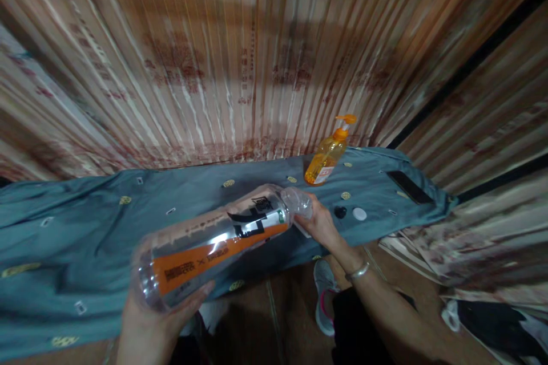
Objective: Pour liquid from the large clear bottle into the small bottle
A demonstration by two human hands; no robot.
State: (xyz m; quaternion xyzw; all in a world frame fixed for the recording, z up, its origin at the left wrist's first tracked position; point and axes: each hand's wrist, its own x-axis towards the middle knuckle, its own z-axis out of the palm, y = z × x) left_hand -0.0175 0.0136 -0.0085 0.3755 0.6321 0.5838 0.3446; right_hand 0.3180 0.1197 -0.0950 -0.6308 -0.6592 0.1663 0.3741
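Observation:
A large clear plastic bottle with an orange, white and black label is held tilted on its side above the cloth. My left hand is closed around its wide base at the lower left. At the narrow clear neck end, my right hand is closed, its fingers partly hidden behind the plastic. Part of a white flat item shows just below the right hand; its kind is unclear. No liquid can be made out inside the bottle. Behind the neck stands an upright pump bottle of orange liquid.
A blue-green patterned cloth covers the long surface. A small black round item, a white disc and a dark phone-like slab lie at the right. Pleated curtains hang behind. A shoe shows on the floor.

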